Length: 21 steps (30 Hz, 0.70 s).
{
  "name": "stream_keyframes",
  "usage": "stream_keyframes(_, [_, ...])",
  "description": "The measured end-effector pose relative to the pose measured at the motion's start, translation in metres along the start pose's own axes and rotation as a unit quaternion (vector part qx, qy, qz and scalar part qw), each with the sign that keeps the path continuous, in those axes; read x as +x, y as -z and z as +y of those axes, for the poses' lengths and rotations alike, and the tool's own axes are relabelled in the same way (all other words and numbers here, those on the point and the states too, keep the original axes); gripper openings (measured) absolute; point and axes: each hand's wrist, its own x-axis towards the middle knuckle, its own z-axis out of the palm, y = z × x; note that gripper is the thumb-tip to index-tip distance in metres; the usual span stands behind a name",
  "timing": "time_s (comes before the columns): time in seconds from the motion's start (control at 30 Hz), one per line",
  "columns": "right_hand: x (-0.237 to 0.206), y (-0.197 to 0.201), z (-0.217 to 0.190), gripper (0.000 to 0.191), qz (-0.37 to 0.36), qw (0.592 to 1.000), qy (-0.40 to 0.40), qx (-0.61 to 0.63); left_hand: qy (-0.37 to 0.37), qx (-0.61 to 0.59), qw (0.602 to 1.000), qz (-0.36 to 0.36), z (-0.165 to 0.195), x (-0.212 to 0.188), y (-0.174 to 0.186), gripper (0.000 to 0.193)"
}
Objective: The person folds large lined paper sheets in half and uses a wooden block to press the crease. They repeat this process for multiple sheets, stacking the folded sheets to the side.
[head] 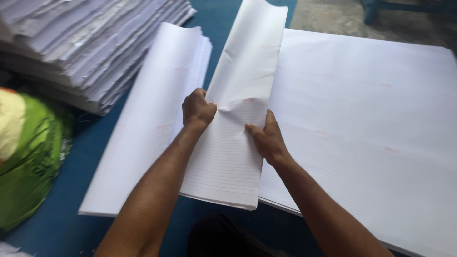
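Both hands, left hand (197, 110) and right hand (266, 138), grip the folded ruled sheets (238, 119), long axis running away from the person.

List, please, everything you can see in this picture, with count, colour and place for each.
folded ruled sheets: one bundle, white, centre, gripped by both hands
folded stack: one, white, left of the bundle
flat sheet pile: one, white, right
loose paper heap: one, white, top left
wrapping: one, green and yellow, left edge
table: one, blue, beneath everything
left hand: one, on the bundle's left edge
right hand: one, on its right edge
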Motion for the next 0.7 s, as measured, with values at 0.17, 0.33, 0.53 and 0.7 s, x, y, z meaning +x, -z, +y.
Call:
stream_keyframes(0.17, [0.011, -0.039, -0.025, 0.061, -0.04, 0.999, 0.004, -0.01, 0.014, 0.006, 0.998, 0.056, -0.031, 0.009, 0.047, 0.048])
stream_keyframes(0.33, [0.013, -0.088, -0.045, 0.059, -0.075, 0.997, 0.03, 0.006, 0.019, 0.013, 0.994, 0.102, -0.075, 0.016, 0.085, 0.05])
stream_keyframes(0.53, [0.011, -0.143, -0.051, 0.059, -0.092, 0.995, 0.024, -0.003, 0.041, 0.022, 0.993, 0.106, -0.128, 0.024, 0.113, 0.042])
stream_keyframes(0.7, [0.009, -0.177, -0.046, 0.06, -0.104, 0.994, 0.027, -0.037, -0.007, 0.056, 0.987, 0.153, -0.164, 0.024, 0.126, 0.036])
